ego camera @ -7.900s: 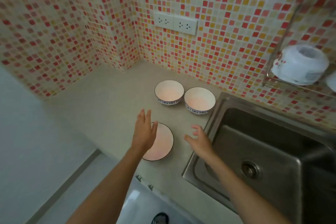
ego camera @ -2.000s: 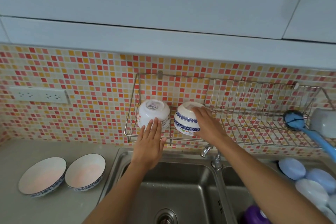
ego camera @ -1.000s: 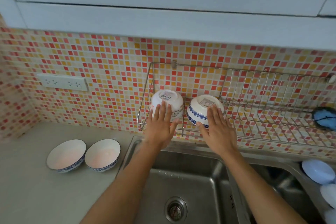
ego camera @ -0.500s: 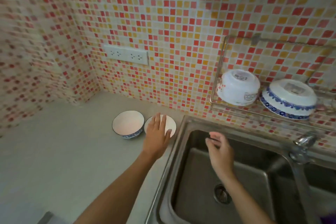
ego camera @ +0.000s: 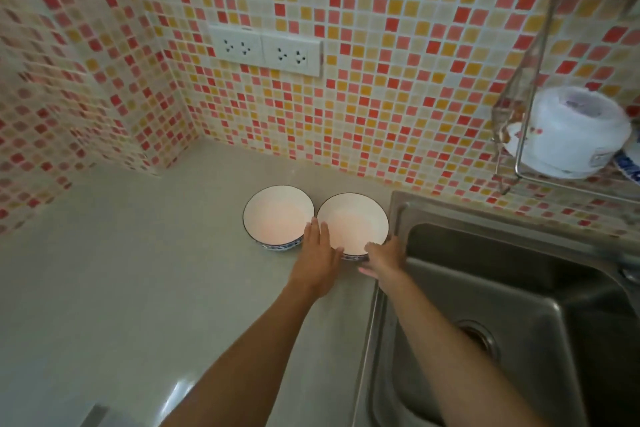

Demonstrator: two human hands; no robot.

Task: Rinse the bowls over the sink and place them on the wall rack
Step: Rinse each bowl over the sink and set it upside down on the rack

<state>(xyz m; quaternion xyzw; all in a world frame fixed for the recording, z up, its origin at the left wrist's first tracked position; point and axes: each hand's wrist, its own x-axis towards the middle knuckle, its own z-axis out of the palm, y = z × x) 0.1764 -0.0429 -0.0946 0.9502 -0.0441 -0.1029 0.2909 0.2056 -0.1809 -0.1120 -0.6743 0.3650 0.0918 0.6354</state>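
Two white bowls with blue-patterned outsides stand upright side by side on the grey counter: the left bowl (ego camera: 277, 213) and the right bowl (ego camera: 353, 220), close to the sink (ego camera: 519, 305). My left hand (ego camera: 317, 258) reaches between them, its fingers apart, touching the near rim of the right bowl. My right hand (ego camera: 382, 258) is at that bowl's near right rim, fingers spread; neither hand is closed on it. On the wire wall rack (ego camera: 519, 135) at the right, a white bowl (ego camera: 568, 130) lies upside down, and the edge of a blue-patterned bowl (ego camera: 630, 168) shows beside it.
A double power socket (ego camera: 265, 50) is set in the red and yellow mosaic wall above the counter. The sink drain (ego camera: 478, 340) lies at lower right. The grey counter (ego camera: 138, 270) runs left into the tiled corner.
The view has swung from the rack down to the counter. Both hands left the racked bowls and came down to the right bowl on the counter, the right hand crossing from over the sink.
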